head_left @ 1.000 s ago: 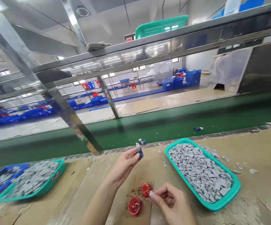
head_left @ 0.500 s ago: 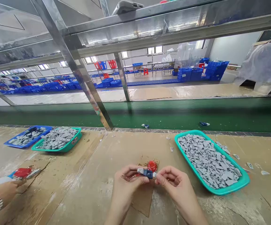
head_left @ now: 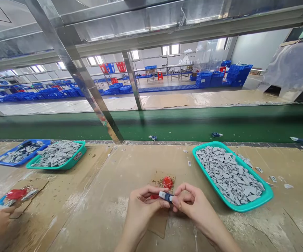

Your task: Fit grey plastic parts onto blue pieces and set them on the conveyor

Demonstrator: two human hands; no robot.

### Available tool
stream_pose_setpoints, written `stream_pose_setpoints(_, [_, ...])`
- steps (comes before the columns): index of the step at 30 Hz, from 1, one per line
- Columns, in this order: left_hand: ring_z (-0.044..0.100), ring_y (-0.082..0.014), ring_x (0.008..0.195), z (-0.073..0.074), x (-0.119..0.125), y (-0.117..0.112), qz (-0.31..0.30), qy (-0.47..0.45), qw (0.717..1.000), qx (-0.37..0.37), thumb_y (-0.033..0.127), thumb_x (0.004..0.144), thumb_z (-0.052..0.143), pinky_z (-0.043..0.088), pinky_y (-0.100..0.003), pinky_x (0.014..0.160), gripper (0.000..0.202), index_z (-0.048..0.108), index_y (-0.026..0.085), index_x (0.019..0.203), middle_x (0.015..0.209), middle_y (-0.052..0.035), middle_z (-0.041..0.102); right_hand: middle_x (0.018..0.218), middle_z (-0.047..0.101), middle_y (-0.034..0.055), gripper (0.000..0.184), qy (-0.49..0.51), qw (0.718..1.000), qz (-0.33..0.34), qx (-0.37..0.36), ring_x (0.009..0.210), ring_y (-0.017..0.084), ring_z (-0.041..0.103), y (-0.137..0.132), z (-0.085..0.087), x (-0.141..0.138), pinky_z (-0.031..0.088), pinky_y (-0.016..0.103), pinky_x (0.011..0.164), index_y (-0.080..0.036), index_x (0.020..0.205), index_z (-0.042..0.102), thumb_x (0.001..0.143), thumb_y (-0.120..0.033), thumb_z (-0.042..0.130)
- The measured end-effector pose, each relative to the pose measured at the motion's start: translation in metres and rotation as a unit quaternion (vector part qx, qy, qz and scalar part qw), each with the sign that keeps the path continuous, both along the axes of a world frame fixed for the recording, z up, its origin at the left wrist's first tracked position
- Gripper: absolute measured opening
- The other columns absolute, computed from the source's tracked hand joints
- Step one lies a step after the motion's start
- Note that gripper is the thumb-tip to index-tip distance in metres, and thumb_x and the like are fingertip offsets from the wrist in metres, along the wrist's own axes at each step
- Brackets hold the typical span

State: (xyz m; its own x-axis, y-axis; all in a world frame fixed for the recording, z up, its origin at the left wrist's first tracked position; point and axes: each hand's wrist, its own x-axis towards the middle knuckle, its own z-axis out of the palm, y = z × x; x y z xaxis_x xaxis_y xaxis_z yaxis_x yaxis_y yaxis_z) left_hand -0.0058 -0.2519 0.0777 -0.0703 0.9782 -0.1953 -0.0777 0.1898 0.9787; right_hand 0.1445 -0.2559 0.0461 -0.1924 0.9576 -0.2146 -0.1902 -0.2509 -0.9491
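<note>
Near the front edge of the table (head_left: 93,210), a blue-and-white part (head_left: 165,196) lies crosswise, long axis left to right; the left hand (head_left: 142,206) and right hand (head_left: 193,200) pinch it between their fingers (head_left: 181,190).

Glossy red plastic cap (head_left: 167,182) on rough cardboard (head_left: 159,224) (probably paper-faced); shiny steel post (head_left: 88,91).

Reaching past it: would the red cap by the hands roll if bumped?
The red cap looks round and squat, so it would probably skid or roll rather than tip. Probably light plastic, so a bump could shift it.
</note>
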Motion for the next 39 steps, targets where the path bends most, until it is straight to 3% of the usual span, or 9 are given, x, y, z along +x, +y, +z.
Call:
stream_pose_setpoints(8, [0.069, -0.0239, 0.069, -0.003, 0.005, 0.000, -0.054, -0.016, 0.998, -0.026, 0.009, 0.049, 0.079, 0.058, -0.031, 0.064, 0.016, 0.070, 0.014, 0.062, 0.076, -0.0076, 0.074, 0.055, 0.065, -0.0008, 0.043, 0.021, 0.998, 0.042, -0.046, 0.053, 0.011, 0.053, 0.000, -0.001, 0.009, 0.033, 0.020, 0.053, -0.020, 0.078, 0.046, 0.065, -0.052, 0.072])
stream_pose_setpoints(13, [0.068, -0.0260, 0.082, -0.006, 0.006, 0.003, -0.085, -0.057, 0.994, -0.031, 0.014, 0.055, 0.080, 0.055, -0.034, 0.076, 0.021, 0.071, 0.013, 0.074, 0.086, -0.0109, 0.074, 0.055, 0.064, -0.0012, 0.045, 0.039, 0.994, 0.065, -0.084, 0.045, 0.006, 0.038, 0.001, 0.009, 0.011, 0.023, 0.017, 0.045, -0.020, 0.078, 0.045, 0.064, -0.053, 0.072])
stream_pose_setpoints(18, [0.063, -0.0252, 0.099, -0.004, 0.010, 0.003, -0.121, -0.138, 0.981, -0.067, 0.026, 0.074, 0.070, 0.049, -0.034, 0.089, 0.036, 0.066, 0.014, 0.108, 0.111, -0.0147, 0.067, 0.064, 0.063, 0.0017, 0.040, 0.047, 0.995, 0.037, -0.082, 0.052, 0.008, 0.043, 0.000, 0.025, 0.011, 0.024, 0.018, 0.044, -0.017, 0.082, 0.054, 0.075, -0.056, 0.061])
stream_pose_setpoints(21, [0.062, -0.0251, 0.100, 0.002, 0.014, 0.000, -0.090, -0.187, 0.972, -0.110, 0.029, 0.080, 0.063, 0.048, -0.033, 0.089, 0.038, 0.063, 0.013, 0.114, 0.116, -0.0150, 0.064, 0.071, 0.064, 0.0039, 0.043, 0.030, 0.998, 0.003, -0.054, 0.061, 0.011, 0.050, 0.001, 0.031, 0.022, 0.030, 0.019, 0.047, -0.017, 0.090, 0.058, 0.081, -0.058, 0.050])
stream_pose_setpoints(23, [0.061, -0.0256, 0.102, 0.007, 0.016, -0.002, -0.074, -0.195, 0.970, -0.125, 0.030, 0.082, 0.059, 0.047, -0.032, 0.089, 0.036, 0.063, 0.013, 0.114, 0.118, -0.0145, 0.062, 0.075, 0.066, 0.0046, 0.042, -0.039, 0.997, -0.065, -0.031, 0.065, 0.014, 0.053, 0.003, 0.032, 0.035, 0.034, 0.020, 0.050, -0.018, 0.091, 0.057, 0.082, -0.058, 0.049])
stream_pose_setpoints(26, [0.059, -0.0261, 0.106, 0.011, 0.013, -0.002, -0.070, -0.185, 0.972, -0.125, 0.031, 0.085, 0.055, 0.045, -0.033, 0.092, 0.035, 0.063, 0.013, 0.114, 0.122, -0.0137, 0.060, 0.083, 0.069, 0.0059, 0.037, -0.194, 0.961, -0.197, 0.001, 0.073, 0.018, 0.058, 0.008, 0.028, 0.060, 0.040, 0.023, 0.056, -0.020, 0.090, 0.058, 0.079, -0.056, 0.054])
stream_pose_setpoints(30, [0.056, -0.0246, 0.110, 0.007, 0.003, 0.004, -0.115, -0.173, 0.972, -0.112, 0.030, 0.084, 0.057, 0.042, -0.033, 0.095, 0.037, 0.061, 0.016, 0.118, 0.123, -0.0125, 0.059, 0.089, 0.069, 0.0075, 0.035, -0.390, 0.871, -0.298, 0.016, 0.075, 0.023, 0.061, 0.013, 0.016, 0.092, 0.043, 0.029, 0.058, -0.022, 0.091, 0.062, 0.079, -0.053, 0.053])
stream_pose_setpoints(35, [0.058, -0.0219, 0.101, 0.006, -0.010, 0.034, -0.106, -0.141, 0.980, -0.086, 0.023, 0.072, 0.069, 0.044, -0.032, 0.091, 0.046, 0.060, 0.020, 0.117, 0.106, -0.0090, 0.065, 0.095, 0.068, 0.0092, 0.029, -0.574, 0.762, -0.280, 0.104, 0.088, 0.029, 0.055, 0.018, -0.005, 0.110, 0.042, 0.040, 0.073, -0.022, 0.093, 0.067, 0.084, -0.041, 0.047])
stream_pose_setpoints(39, [0.058, -0.0190, 0.097, 0.012, -0.007, 0.083, -0.175, -0.051, 0.983, 0.002, 0.021, 0.075, 0.064, 0.044, -0.031, 0.089, 0.038, 0.059, 0.018, 0.113, 0.107, -0.0088, 0.063, 0.091, 0.067, 0.0093, 0.025, -0.607, 0.746, -0.213, 0.175, 0.089, 0.028, 0.051, 0.029, -0.018, 0.108, 0.042, 0.040, 0.076, -0.023, 0.096, 0.070, 0.083, -0.028, 0.049])
